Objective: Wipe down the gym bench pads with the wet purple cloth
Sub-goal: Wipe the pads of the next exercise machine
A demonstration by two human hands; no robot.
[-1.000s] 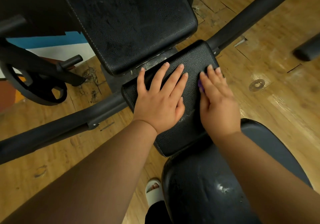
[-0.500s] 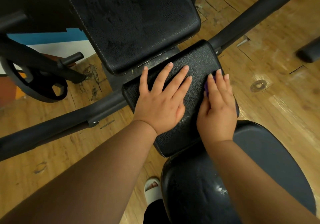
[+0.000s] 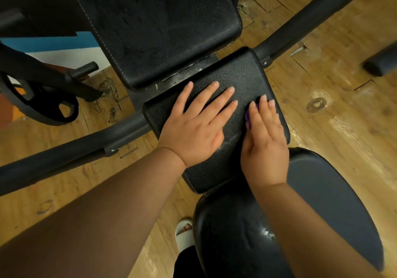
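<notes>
The small black middle bench pad [image 3: 242,73] lies between the big worn back pad [image 3: 163,26] and the rounded seat pad [image 3: 333,202] nearest me. My left hand [image 3: 193,127] rests flat on the middle pad with its fingers spread. Along that pad's right edge, my right hand [image 3: 265,142] presses down with straight fingers on the purple cloth [image 3: 248,116]. Only a sliver of the cloth shows by my right index finger; the rest is hidden under the hand.
Black frame bars run out to the left [image 3: 64,155] and the upper right [image 3: 311,13] over a worn wooden floor. A weight plate [image 3: 43,108] sits at the left, a dark roller end [image 3: 382,63] at the right. My foot in a white sandal [image 3: 184,232] shows below.
My right hand has slid a little toward me along the pad's right edge with the cloth under it. My left hand has stayed flat in place.
</notes>
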